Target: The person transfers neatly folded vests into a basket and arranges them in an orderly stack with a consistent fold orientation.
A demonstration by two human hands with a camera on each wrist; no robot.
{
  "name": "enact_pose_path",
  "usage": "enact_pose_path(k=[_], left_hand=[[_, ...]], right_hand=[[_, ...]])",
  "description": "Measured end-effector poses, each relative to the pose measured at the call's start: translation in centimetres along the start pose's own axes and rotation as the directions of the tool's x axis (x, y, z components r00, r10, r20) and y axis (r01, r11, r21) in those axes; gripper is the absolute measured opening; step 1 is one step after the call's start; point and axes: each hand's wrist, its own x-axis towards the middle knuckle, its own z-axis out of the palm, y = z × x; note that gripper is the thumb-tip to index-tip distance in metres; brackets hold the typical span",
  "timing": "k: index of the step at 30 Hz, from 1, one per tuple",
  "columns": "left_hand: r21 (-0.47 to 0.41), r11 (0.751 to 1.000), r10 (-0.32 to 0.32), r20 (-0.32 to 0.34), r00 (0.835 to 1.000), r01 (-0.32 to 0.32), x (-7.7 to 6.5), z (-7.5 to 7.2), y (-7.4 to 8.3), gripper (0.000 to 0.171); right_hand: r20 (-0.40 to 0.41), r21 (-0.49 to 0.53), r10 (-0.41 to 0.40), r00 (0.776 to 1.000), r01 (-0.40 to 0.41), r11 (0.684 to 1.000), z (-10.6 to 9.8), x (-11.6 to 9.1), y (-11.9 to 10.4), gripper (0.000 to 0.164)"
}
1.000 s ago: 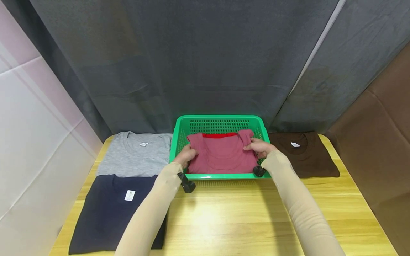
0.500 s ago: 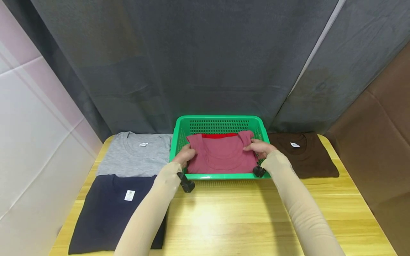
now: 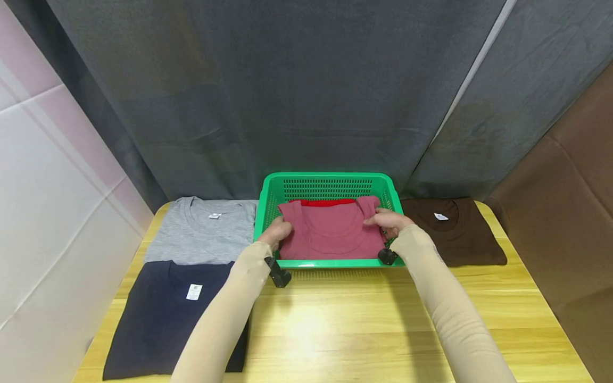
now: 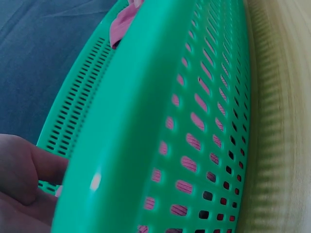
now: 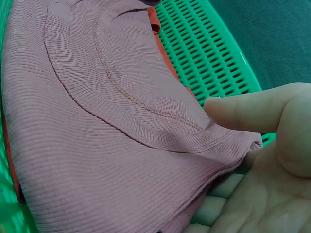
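Observation:
A folded pink ribbed top (image 3: pixel 330 236) with a round neckline lies in the green plastic basket (image 3: pixel 335 263), over a red folded cloth (image 3: pixel 328 202) that shows along the far edge. At its left side my left hand (image 3: pixel 276 232) grips the top's edge; in the left wrist view the basket's rim hides most of that grip. My right hand (image 3: pixel 390 220) holds the opposite side. The right wrist view shows the right thumb (image 5: pixel 243 110) over the pink fabric and the other fingers tucked beneath its edge.
Left of the basket lie a folded grey T-shirt (image 3: pixel 206 229) and, nearer, a navy T-shirt (image 3: pixel 163 324) partly under my left forearm. A brown T-shirt (image 3: pixel 455 234) lies to the right. Behind the wooden table (image 3: pixel 345 330) hangs a dark grey curtain (image 3: pixel 306 96).
My left hand has shifted very slightly left with the top's edge, and a little more red shows at the far left. The right hand stays in place.

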Motion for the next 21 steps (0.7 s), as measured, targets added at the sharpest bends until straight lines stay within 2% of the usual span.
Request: enact_pose_path(k=[3,9,14,16,18,19,21], left_hand=[[0.001,1.000,0.001,0.000,1.000,-0.001,0.2,0.0,-0.2,0.048],[-0.013,0.997,0.074,0.024,0.997,-0.074,1.5,-0.4,-1.4,0.040],[-0.024,0.991,0.135,0.027,0.990,-0.135,0.9,-0.6,-1.2,0.035],[-0.032,0.991,0.132,0.030,0.991,-0.131,0.5,-0.6,-0.9,0.034],[-0.013,0.991,0.137,0.015,0.990,-0.137,1.2,-0.7,-1.4,0.035],[-0.005,0.994,0.113,0.003,0.994,-0.113,1.9,-0.8,-1.8,0.034],[0.029,0.997,0.069,-0.032,0.997,-0.068,4.4,-1.0,-3.4,0.033]], right_hand=[[-0.001,-0.014,0.009,1.000,-0.009,1.000,0.0,-0.1,-0.1,0.079],[-0.002,-0.024,0.016,1.000,-0.016,1.000,0.1,-0.2,-0.2,0.081],[-0.009,-0.025,0.019,1.000,-0.019,1.000,0.1,-0.2,-0.2,0.080],[-0.014,-0.028,0.023,1.000,-0.023,0.999,0.2,-0.2,-0.2,0.080],[-0.015,-0.030,0.029,0.999,-0.029,0.999,0.2,-0.1,-0.2,0.081],[-0.016,-0.031,0.033,0.999,-0.033,0.999,0.2,-0.1,-0.2,0.081],[-0.017,-0.035,0.038,0.999,-0.039,0.999,0.2,-0.1,-0.2,0.081]])
